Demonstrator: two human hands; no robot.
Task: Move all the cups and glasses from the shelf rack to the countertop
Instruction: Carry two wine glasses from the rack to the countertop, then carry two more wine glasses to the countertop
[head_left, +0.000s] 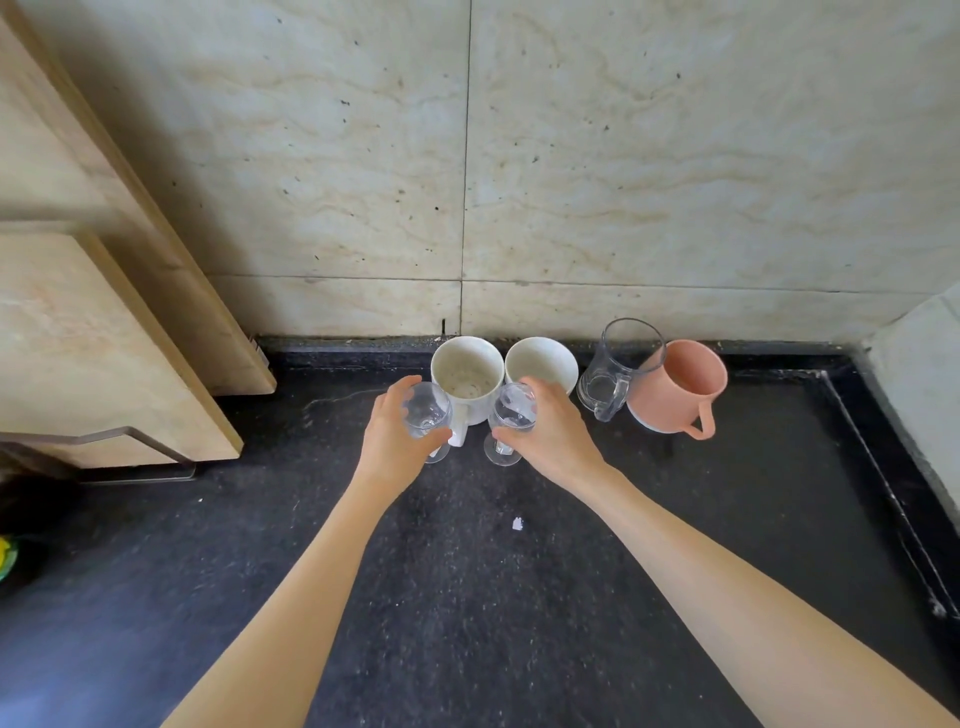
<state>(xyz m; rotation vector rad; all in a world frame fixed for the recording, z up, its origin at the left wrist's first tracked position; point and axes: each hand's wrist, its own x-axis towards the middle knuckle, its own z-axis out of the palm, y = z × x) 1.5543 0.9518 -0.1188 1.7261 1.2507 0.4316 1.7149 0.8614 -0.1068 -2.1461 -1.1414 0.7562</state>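
Observation:
Each of my hands grips a clear stemmed glass by the bowl, just above the black countertop (467, 597). My left hand (389, 436) wraps the left stemmed glass (427, 413). My right hand (550, 436) wraps the right stemmed glass (511, 421), whose foot shows near the counter. Whether the feet touch the counter I cannot tell. Behind them by the wall stand a white mug (466, 371) and a white cup (541, 361). Further right are a clear glass mug (621, 369) and a pink mug (678, 387).
Wooden cutting boards (104, 332) lean against the wall at the left, held by a metal rack (140, 441). A raised counter edge (883, 467) runs along the right. A small white scrap (518, 524) lies on the counter between my forearms.

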